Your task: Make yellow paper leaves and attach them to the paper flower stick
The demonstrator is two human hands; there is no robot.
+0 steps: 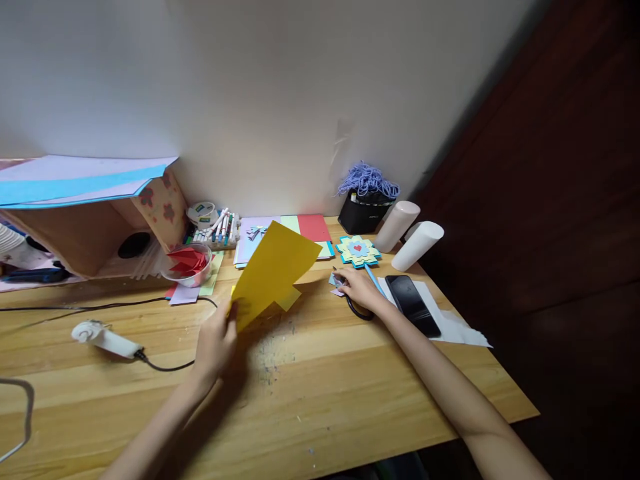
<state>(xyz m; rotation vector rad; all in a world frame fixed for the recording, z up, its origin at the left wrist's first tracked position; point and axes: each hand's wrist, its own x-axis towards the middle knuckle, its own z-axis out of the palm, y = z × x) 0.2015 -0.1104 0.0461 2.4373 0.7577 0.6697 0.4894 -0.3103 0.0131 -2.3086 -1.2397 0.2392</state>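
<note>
A yellow paper sheet (280,263) is tilted above the table, its lower left edge pinched in my left hand (216,340). A smaller yellow piece (288,299) shows beneath it. My right hand (356,288) reaches down at small paper pieces (334,280) on the table, its fingers drawn together; what they hold, if anything, is too small to tell. Beside that hand, black-handled scissors (359,311) lie partly hidden under the wrist. Just behind it is a layered paper flower (358,251) with a red heart in its centre.
A phone (413,305) lies on white paper at the right, near two white cylinders (418,245). Behind stand a black yarn holder (366,212) and markers (225,227). At left are a bowl (193,265), a glue gun (107,339) with its cord and a cardboard box (95,240).
</note>
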